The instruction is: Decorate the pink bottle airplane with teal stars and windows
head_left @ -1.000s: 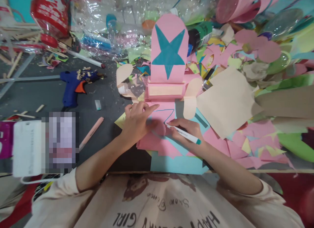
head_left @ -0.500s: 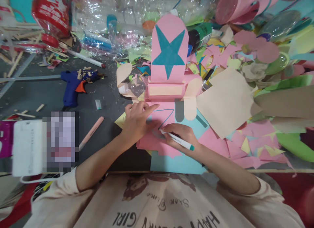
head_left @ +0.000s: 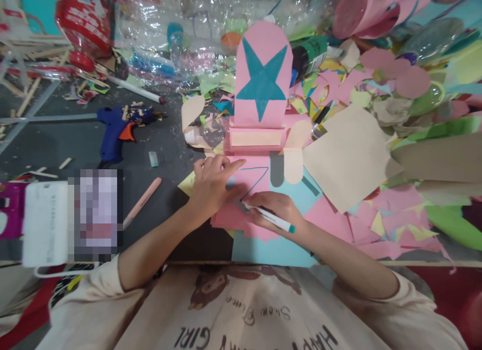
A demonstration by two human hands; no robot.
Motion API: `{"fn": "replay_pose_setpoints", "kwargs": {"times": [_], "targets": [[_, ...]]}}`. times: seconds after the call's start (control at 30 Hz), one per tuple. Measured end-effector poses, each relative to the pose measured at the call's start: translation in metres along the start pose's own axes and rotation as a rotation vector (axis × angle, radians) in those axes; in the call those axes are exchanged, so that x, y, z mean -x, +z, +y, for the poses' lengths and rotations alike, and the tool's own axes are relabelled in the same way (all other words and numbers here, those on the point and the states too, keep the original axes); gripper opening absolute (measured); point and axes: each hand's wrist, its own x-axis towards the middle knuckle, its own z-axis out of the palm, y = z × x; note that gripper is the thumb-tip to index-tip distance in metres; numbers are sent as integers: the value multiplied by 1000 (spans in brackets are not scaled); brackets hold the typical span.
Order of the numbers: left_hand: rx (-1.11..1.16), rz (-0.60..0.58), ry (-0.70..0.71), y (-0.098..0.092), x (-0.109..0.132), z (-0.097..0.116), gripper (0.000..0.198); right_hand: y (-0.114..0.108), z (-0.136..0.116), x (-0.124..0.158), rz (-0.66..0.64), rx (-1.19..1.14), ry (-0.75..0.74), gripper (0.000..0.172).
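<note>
My right hand (head_left: 276,209) grips a white marker (head_left: 273,219) with a teal end, its tip down on pink paper (head_left: 241,182). A teal line runs along the top of that sheet and slants back down to the tip. Fingers spread, my left hand (head_left: 214,184) lies flat on the left part of the same paper. Just beyond stands a pink rounded paper piece with a teal star (head_left: 262,81), above a folded pink strip with a cream band (head_left: 257,138). A cream rounded strip (head_left: 292,164) lies right of the drawing, over light blue paper (head_left: 276,249).
To the left lie a blue glue gun (head_left: 113,131), a pink pen (head_left: 143,202), a small marker cap (head_left: 152,159) and a white box-shaped device (head_left: 45,224). Clear plastic bottles (head_left: 150,18) crowd the back. Paper scraps (head_left: 395,224) and a beige sheet (head_left: 346,156) cover the right side.
The marker tip has moved a little down and left, lengthening the slanted teal line. My left hand stays on the paper. The whole view has shifted slightly.
</note>
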Motion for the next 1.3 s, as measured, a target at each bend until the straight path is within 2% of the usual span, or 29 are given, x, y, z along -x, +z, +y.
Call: {"fn": "replay_pose_setpoints", "kwargs": {"times": [0.13,0.3,0.5,0.67,0.83,1.1,1.3], "targets": [[-5,10,2,1,1,0,47,-6,-1,-1,81,-165,175,14],[-22,45,27,1,2,0,51,-18,10,-9,226,-178,327,15],[-27,56,47,1,3,-1,63,-29,28,-26,237,-126,244,15],[-41,62,50,2,3,-2,68,-23,34,-28,306,-133,319,14],[-78,65,47,3,3,-2,66,-21,35,-27,296,-131,322,14],[-69,-8,7,-3,1,3,64,-21,34,-28,282,-154,307,14],[-75,2,1,-2,2,2,61,-20,33,-28,270,-170,305,15]]}}
